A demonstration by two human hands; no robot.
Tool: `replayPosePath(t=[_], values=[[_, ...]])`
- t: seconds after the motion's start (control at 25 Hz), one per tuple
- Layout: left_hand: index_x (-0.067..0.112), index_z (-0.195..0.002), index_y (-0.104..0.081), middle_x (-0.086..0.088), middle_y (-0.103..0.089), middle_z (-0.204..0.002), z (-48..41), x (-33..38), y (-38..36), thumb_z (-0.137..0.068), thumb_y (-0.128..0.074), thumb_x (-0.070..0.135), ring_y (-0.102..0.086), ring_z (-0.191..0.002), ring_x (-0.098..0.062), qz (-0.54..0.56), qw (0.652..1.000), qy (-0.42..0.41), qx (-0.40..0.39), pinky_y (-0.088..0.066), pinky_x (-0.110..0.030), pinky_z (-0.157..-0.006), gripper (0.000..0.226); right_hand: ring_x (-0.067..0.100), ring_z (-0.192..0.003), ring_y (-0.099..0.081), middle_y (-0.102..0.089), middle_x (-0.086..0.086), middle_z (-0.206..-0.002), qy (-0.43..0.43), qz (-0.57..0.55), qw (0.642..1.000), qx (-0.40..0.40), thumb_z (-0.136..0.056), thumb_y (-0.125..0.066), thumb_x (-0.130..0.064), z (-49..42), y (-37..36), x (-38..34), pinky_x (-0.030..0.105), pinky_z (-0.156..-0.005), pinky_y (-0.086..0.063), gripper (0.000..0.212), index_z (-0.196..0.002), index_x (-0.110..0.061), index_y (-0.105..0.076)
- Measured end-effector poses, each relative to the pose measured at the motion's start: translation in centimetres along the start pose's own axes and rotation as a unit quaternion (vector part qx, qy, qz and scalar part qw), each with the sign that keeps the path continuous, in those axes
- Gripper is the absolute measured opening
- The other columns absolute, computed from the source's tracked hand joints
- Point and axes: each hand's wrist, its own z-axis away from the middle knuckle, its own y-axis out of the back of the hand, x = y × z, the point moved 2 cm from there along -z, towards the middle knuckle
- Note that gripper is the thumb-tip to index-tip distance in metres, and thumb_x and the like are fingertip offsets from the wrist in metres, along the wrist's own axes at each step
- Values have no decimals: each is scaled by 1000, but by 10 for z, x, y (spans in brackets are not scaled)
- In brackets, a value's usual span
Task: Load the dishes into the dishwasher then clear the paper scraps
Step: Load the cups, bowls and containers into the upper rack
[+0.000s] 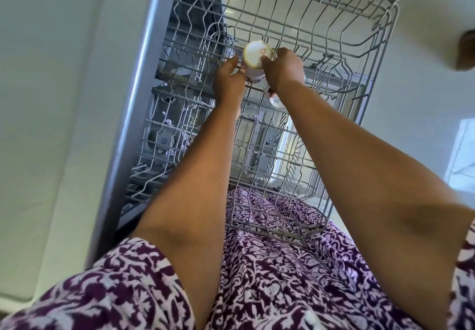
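**Both hands at an upturned cup in the upper rack**

The cup (257,52) sits upside down near the left side of the pulled-out upper rack (331,24), its round base facing the camera. The base is cream-white with a darker, yellowish rim and a small red mark off-centre. Lower down, the wall shows a purple-and-white pattern, mostly hidden between the hands.

The right hand (282,68) grasps the cup from the right, fingertips curled onto the edge of the base. The left hand (228,77) is at the cup's left side, its thumb touching the wall and its fingers reaching up past it toward the rack wires. Whether it actually grips the cup cannot be told.

Just under the right wrist a second white piece (277,102) with dark lettering lies in the same rack — only part of it shows.

Below and to the left, in the lower rack (159,93), small pale paper scraps (168,121) lie among the wires. The person's purple-and-white patterned dress (282,265) fills the foreground — the front of the upper rack overlaps it.
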Motion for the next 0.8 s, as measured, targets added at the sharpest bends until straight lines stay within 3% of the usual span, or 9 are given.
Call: replayPosePath(t=[0.2,0.36,0.52,0.68,0.8], values=[[13,-124,-60,-4,-59,-130,9,-2,4,-89,-56,9,-55,-118,-24,43,999,2,5,-47,-48,-98,36,30,-89,-65,-60,13,-118,-3,-34,999,40,-94,-49,-26,17,9,4,44,-78,-56,37,-126,-7,-52],[4,-122,-59,-10,-61,-125,37,9,14,-90,-50,0,-60,-111,-25,56,998,-16,13,-49,-46,-94,33,29,-98,-62,-62,13,-114,28,-20,998,54,-91,-51,-17,52,13,9,27,-73,-47,34,-124,-6,-52],[5,-120,-61,-10,-63,-122,77,24,33,-91,-53,4,-61,-108,-22,19,998,-51,21,-50,-35,-91,30,25,-94,-60,-63,10,-110,64,-6,997,51,-91,-49,-17,97,17,7,24,-68,-37,33,-123,-7,-52],[14,-116,-63,2,-64,-104,140,32,71,-91,-54,9,-56,-78,-8,13,996,-83,16,-45,-25,-71,27,29,-88,-62,-65,12,-102,160,41,986,10,-90,-49,-21,155,23,-7,30,-67,-46,37,-126,-13,-50],[16,-112,-65,4,-63,-98,198,26,112,-91,-55,11,-54,-76,-9,5,993,-105,46,-42,-25,-69,23,32,-92,-62,-64,13,-104,252,83,964,0,-92,-50,-24,199,30,-21,31,-68,-46,35,-124,-11,-52]])
